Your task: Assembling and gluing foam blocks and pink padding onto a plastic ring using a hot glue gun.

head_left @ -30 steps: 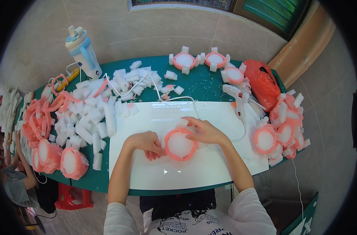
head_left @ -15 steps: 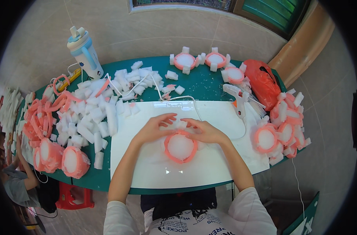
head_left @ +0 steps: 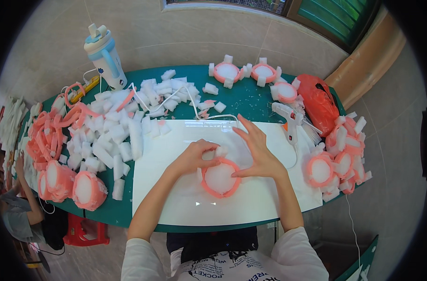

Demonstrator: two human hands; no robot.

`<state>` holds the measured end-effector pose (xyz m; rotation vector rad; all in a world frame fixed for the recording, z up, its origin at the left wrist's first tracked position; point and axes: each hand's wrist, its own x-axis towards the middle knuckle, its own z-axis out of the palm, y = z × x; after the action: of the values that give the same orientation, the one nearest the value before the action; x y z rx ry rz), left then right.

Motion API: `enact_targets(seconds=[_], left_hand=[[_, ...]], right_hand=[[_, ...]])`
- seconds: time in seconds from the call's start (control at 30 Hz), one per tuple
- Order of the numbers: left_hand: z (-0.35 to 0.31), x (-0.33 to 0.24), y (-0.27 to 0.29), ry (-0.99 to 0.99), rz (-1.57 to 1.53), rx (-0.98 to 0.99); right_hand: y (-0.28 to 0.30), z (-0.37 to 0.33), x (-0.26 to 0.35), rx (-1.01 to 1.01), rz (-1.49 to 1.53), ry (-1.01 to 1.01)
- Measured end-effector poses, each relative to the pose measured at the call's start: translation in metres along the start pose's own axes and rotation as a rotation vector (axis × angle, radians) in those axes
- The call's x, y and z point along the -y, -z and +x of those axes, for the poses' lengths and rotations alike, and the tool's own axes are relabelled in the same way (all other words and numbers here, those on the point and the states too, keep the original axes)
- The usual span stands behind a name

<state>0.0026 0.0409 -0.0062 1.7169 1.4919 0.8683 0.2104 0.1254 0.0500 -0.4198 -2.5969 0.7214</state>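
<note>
A small white foam block is pinched by the left hand against a pink-rimmed white foam disc, steadied by the open right hand on the white board.

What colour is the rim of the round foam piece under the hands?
Salmon pink, around a white centre, on the round foam piece; the head view shows it clearly.

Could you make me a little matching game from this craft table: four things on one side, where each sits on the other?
Things:
1. bottle
2. glue gun
3. red bag
4. foam ring

Places:
A. between the two hands, on the white board
B. far left corner of the table
C. right edge of the white board
D. far right of the table

Pairs: 1-B, 2-C, 3-D, 4-A
</note>
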Motion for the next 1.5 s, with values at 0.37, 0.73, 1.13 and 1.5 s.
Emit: enact_targets(seconds=[0.37,0.73,1.13,1.5], left_hand=[[0.001,-0.002,0.001,-0.019,0.014,0.030],[0.001,0.003,0.000,-0.028,-0.003,-0.001],[0.002,0.002,-0.002,0.007,0.032,-0.033],[0.001,0.001,-0.001,0.064,-0.007,-0.020]], right_hand=[[-0.009,-0.002,0.015,0.187,-0.232,-0.038],[-0.019,-0.006,0.028,0.174,-0.365,0.095],[-0.032,-0.011,0.022,0.399,-0.233,0.212],[-0.038,-0.011,0.021,0.358,-0.263,0.228]])
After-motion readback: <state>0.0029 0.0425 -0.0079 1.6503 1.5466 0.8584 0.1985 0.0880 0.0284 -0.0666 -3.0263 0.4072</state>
